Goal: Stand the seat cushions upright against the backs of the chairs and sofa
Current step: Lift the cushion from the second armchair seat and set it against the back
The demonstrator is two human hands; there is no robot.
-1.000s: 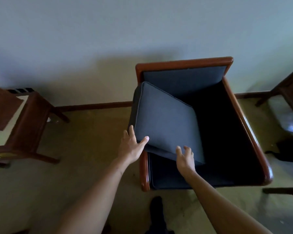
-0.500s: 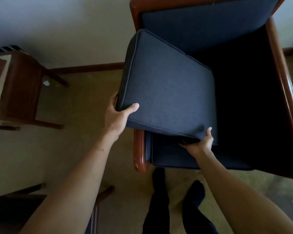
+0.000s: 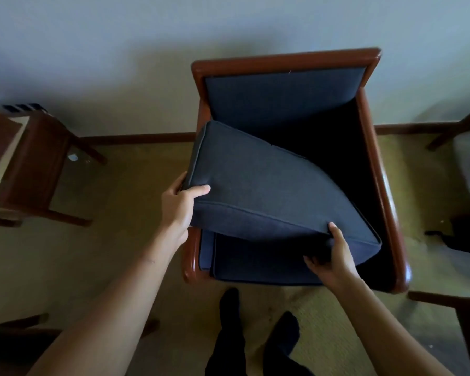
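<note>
Cushion half-raised from the armchair seat

Both hands grip the front edge of the seat cushion, which sits tilted over the armchair, neither flat nor upright yet. The left hand is closed round the near left corner, thumb lying on the top face and the other fingers hidden behind the side wall. The right hand is clamped further along the same edge, thumb on the piped seam and fingers curled underneath, probably to carry the weight while the left steers. From that hold the cushion slopes away and up toward the padded back of the chair, its far edge resting low inside the frame. Judging by the slant, the next job is to swing the gripped edge upward. The cover is dark blue woven cloth, a thick squared slab with corded edges. The chair frame is glossy reddish wood with rounded arms, on flat olive carpet.
</note>
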